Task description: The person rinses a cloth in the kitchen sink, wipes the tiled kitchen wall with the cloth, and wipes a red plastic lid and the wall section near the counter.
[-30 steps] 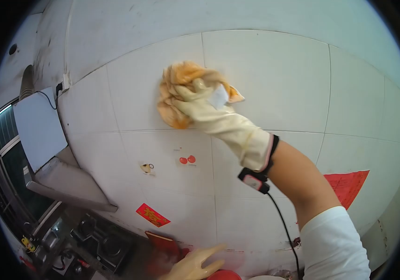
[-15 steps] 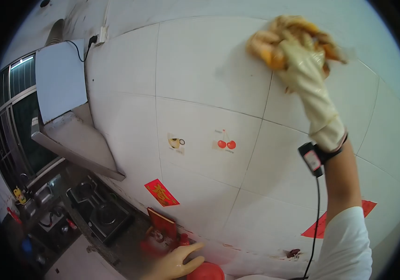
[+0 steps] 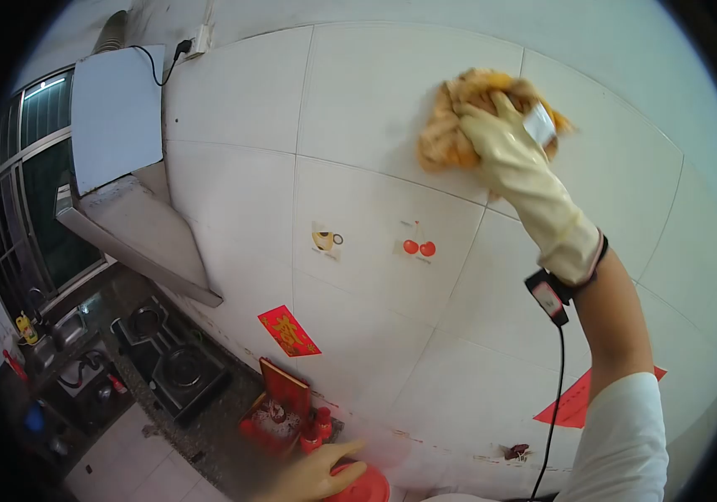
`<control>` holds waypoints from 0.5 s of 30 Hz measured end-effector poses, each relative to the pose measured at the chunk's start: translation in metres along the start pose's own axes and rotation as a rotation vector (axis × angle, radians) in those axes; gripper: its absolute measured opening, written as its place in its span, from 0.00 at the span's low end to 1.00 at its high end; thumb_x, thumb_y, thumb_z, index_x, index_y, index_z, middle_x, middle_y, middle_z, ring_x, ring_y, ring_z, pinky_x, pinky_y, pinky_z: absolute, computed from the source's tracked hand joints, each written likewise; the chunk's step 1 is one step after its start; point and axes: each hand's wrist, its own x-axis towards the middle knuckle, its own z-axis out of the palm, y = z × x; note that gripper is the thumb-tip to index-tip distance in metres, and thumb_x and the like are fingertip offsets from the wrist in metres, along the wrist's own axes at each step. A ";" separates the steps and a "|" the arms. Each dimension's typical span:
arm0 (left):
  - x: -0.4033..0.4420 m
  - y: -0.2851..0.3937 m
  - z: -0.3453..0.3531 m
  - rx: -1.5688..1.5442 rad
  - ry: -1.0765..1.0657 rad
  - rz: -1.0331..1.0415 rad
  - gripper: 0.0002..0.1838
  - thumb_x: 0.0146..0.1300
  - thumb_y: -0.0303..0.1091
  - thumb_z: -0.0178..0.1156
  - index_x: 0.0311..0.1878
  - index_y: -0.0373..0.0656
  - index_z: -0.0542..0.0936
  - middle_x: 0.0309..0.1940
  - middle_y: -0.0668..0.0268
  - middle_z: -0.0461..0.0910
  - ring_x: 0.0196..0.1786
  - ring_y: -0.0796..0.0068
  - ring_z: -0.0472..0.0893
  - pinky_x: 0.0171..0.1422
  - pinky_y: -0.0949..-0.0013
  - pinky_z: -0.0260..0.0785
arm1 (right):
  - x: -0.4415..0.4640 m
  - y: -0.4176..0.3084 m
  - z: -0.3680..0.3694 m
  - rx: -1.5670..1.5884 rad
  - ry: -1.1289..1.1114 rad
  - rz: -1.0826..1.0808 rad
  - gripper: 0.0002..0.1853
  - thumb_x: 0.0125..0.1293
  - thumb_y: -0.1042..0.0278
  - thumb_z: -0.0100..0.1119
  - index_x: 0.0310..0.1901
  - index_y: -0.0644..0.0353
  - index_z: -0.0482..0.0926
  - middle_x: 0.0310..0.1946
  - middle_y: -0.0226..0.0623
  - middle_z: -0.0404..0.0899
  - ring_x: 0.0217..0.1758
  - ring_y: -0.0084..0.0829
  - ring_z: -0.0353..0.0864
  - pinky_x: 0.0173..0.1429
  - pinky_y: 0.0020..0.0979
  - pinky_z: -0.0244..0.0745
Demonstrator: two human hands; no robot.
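My right hand [image 3: 517, 163] wears a cream rubber glove and presses a bunched yellow-and-tan cloth [image 3: 446, 138] flat against the white tiled wall [image 3: 375, 92]. Its fingers lie over the cloth, and a small white patch shows beside them. At the bottom edge is my left hand [image 3: 321, 475], which looks gloved too; thumb and fingers are apart with nothing between them. It hovers in front of a red round container [image 3: 367, 485], and I cannot tell whether they touch.
Left of the wall are a range hood [image 3: 141, 234] and a black gas stove [image 3: 179, 364] on a dark counter. A red box [image 3: 283, 402] stands near my left hand. A black cable [image 3: 555, 410] hangs from the device on my right wrist.
My right hand has slid the cloth down and slightly left along the tiles. My left hand stays low with fingers apart, while the view has shifted a little.
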 end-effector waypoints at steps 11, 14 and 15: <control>-0.023 -0.025 -0.014 -0.051 0.116 -0.107 0.33 0.69 0.46 0.64 0.71 0.37 0.72 0.66 0.53 0.77 0.68 0.63 0.76 0.73 0.63 0.65 | -0.008 0.036 0.075 2.234 0.318 -0.505 0.21 0.38 0.46 0.70 0.34 0.48 0.82 0.37 0.42 0.77 0.42 0.41 0.72 0.41 0.40 0.64; -0.012 -0.010 -0.009 -0.087 0.095 -0.049 0.32 0.68 0.43 0.65 0.70 0.36 0.72 0.65 0.53 0.77 0.67 0.64 0.77 0.72 0.63 0.66 | 0.009 0.036 0.056 2.139 0.124 -0.053 0.23 0.41 0.48 0.70 0.36 0.53 0.80 0.35 0.40 0.76 0.38 0.40 0.72 0.39 0.42 0.67; -0.011 -0.010 -0.008 -0.094 0.087 -0.019 0.32 0.68 0.43 0.65 0.70 0.36 0.73 0.65 0.53 0.77 0.67 0.64 0.76 0.72 0.63 0.66 | 0.007 0.032 0.065 2.177 0.253 -0.144 0.21 0.42 0.48 0.70 0.35 0.53 0.79 0.35 0.40 0.76 0.37 0.39 0.71 0.38 0.42 0.66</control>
